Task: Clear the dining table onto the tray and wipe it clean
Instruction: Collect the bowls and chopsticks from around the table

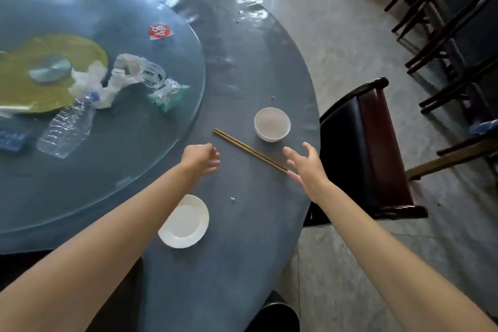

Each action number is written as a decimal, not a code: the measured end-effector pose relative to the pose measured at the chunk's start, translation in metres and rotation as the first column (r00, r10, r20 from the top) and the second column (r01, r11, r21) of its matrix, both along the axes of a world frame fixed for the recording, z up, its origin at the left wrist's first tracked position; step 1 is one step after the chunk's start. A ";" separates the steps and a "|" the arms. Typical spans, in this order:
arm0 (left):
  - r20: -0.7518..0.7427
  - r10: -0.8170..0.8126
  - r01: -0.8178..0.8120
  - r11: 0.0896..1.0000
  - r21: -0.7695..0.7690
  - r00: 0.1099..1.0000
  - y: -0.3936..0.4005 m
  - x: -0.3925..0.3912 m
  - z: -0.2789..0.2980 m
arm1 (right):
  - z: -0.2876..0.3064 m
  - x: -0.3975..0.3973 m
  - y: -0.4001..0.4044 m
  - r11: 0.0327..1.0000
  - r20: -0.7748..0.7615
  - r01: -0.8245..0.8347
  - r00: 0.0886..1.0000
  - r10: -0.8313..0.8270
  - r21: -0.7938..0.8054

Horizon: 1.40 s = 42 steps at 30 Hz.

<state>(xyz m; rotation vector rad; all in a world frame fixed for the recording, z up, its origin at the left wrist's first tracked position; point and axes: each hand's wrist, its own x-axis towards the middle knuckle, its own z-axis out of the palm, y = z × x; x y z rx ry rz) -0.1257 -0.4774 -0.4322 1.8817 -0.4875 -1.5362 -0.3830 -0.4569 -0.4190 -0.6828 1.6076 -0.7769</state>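
Round dining table [242, 83] under a blue-grey cloth, pale stone floor off to the right with dark wooden chairs [442, 35] parked along the far side. Closest in, small white plate [184, 221] sitting flat on the cloth, just right of the left forearm. A bit further out, left hand [200, 158] hovering over the cloth with fingers loosely curled, holding nothing. Right hand [305, 163] spread wide, fingers straight, right at the near tip of the chopsticks [249, 150]; can't tell whether actually touching. Chopsticks lying as a pair, angled between the two hands. Just beyond them, white bowl [272, 124] upright near the table edge, with a dark padded chair [358, 143] tucked beside it. Further back, glass turntable [161, 143] carrying a clear plastic bottle [67, 129] on its side, crumpled white tissues [107, 81], a plastic cup [152, 74], a greenish wrapper [168, 94] and a red sticker [161, 31]. No sign of any tray.
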 end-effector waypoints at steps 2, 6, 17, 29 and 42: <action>-0.008 0.019 -0.018 0.999 0.051 1.000 -0.026 -0.016 -0.011 | -0.012 -0.009 -0.027 0.997 0.066 0.059 0.996 -0.061 0.041; 0.050 0.047 -0.052 0.992 0.118 0.998 -0.063 -0.040 -0.044 | -0.034 -0.022 -0.067 0.985 0.186 0.093 0.975 -0.120 0.148; 0.444 -0.067 -0.048 0.969 0.242 0.893 -0.102 -0.069 -0.069 | -0.063 -0.023 -0.108 0.983 0.299 0.072 0.947 -0.120 0.167; 0.630 -0.329 0.070 0.914 0.399 0.704 -0.109 -0.100 -0.069 | -0.071 -0.018 -0.105 0.980 0.356 0.120 0.919 -0.169 0.157; 0.661 -0.506 0.354 0.862 0.363 0.554 -0.096 -0.102 -0.067 | -0.060 -0.024 -0.087 0.975 0.300 0.170 0.932 -0.206 0.140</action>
